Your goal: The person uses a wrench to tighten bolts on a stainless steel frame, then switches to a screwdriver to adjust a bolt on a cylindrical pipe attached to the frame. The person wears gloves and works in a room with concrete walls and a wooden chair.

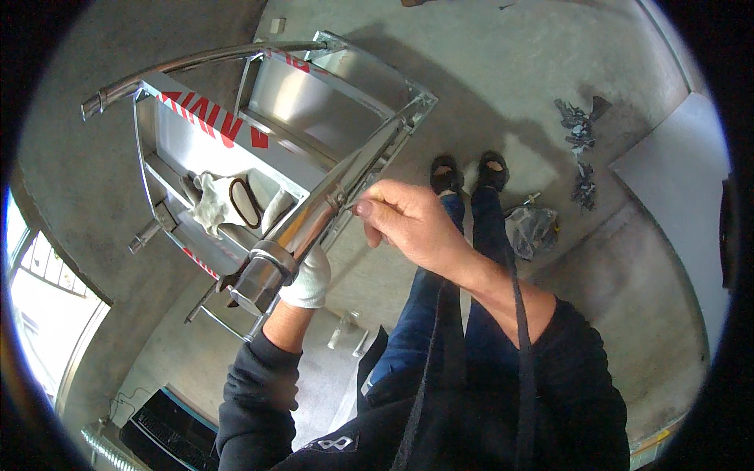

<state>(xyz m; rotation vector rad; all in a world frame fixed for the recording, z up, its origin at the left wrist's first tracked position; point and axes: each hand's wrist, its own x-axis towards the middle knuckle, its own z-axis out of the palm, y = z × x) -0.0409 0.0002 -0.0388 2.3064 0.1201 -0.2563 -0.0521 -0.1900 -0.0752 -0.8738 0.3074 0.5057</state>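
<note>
A shiny metal frame (pixel 228 137) with curved tubular rails and wide flat panels stands at my left, with red and white tape on its edges. My left hand (pixel 308 279), in a white glove, is against the near metal tube (pixel 314 222) beside its thick collar (pixel 273 255). Its fingers are hidden behind the tube. Bare, my right hand (pixel 404 220) is closed in a pinch at the tube's side; what lies between thumb and fingers is too small to make out. A loose white glove (pixel 216 206) with a brown-edged cuff rests on a panel of the frame.
Crumpled dark scraps (pixel 581 129) and a clear plastic bag (pixel 532 231) lie on the concrete floor at the right. A large pale board (pixel 679 196) is at the far right. Lower left are a black case (pixel 169 432) and a ribbed silver duct (pixel 110 447).
</note>
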